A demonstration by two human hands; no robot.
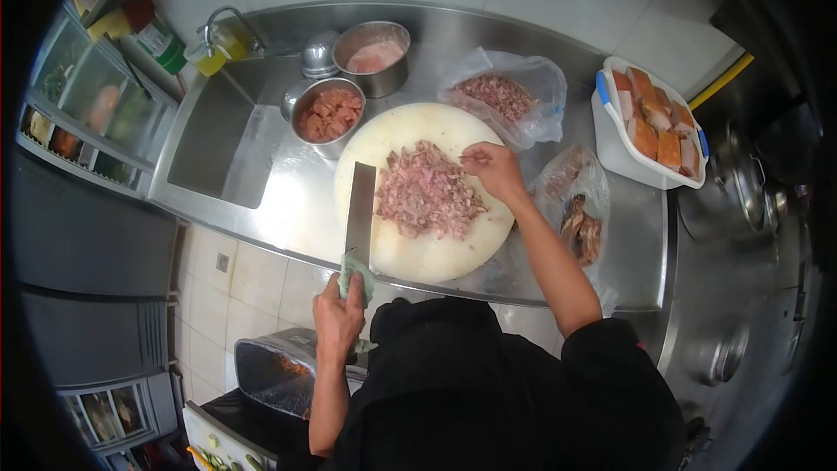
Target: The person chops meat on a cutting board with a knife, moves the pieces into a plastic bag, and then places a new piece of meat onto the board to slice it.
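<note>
My left hand (338,318) is wrapped round the handle of a cleaver (360,214), with a pale green cloth (357,281) at the grip. The broad blade points away from me over the left side of a round white chopping board (417,260). A loose heap of chopped meat (425,192) lies in the board's middle. At the heap's right edge my right hand (495,171) pinches a small dark scrap of meat (472,158) between thumb and fingers. The scrap's exact shape is too small to tell.
Behind the board stand metal pots of meat (328,115) and a bag of minced meat (497,98). Right are another plastic bag (582,218) and a white tub (641,157) of meat blocks. A sink (218,157) is left; a bin (275,375) stands below the counter.
</note>
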